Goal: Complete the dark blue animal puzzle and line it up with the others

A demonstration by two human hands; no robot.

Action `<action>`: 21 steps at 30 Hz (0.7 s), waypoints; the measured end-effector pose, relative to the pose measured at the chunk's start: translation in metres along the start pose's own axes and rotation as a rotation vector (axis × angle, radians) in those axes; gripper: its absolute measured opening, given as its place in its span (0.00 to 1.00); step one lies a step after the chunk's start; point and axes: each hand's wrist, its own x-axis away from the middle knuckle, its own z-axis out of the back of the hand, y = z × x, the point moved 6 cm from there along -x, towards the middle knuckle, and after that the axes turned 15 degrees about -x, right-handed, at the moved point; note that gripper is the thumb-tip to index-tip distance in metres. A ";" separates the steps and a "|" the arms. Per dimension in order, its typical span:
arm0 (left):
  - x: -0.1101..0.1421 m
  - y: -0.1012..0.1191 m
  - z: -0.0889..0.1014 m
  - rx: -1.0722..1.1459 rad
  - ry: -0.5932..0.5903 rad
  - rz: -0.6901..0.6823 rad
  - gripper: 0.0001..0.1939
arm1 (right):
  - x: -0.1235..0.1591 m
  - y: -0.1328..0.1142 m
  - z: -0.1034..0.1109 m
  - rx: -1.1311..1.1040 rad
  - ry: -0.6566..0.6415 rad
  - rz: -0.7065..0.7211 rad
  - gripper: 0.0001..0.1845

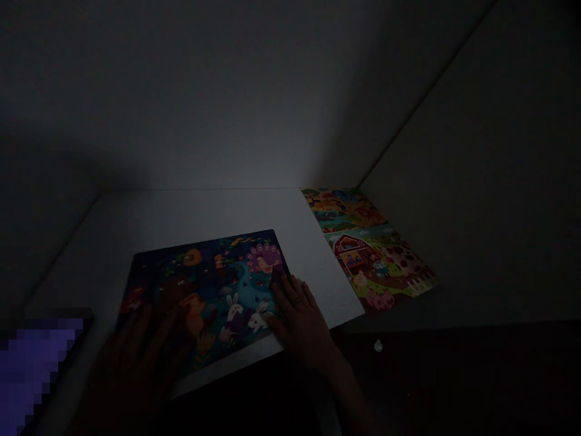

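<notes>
The room is dim, with a pale wall (254, 121) rising behind the white table (254, 212) where the dark animal picture (204, 297) lies near the front edge. From my remote seat I see my right hand (302, 318) laid flat over that picture's right edge, fingers slightly parted, gripping nothing. My left hand (131, 357) spreads over its left end, fingers apart; the gloom hides whether it touches. I judge the picture thin, light and fairly stiff, perhaps slippery underneath, its corners easily bent, so I would hold it by both short sides. I can't tell whether it is one sheet or joined pieces. I make out no container, so no contents to report. Right of the picture lies a farm picture (385, 269), with another colourful picture (345, 209) farther back; left of it sits a purple, pixelated panel (34, 369).
</notes>
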 end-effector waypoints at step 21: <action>-0.025 0.048 0.009 0.160 0.154 0.046 0.26 | 0.029 0.019 0.016 0.156 0.050 -0.214 0.30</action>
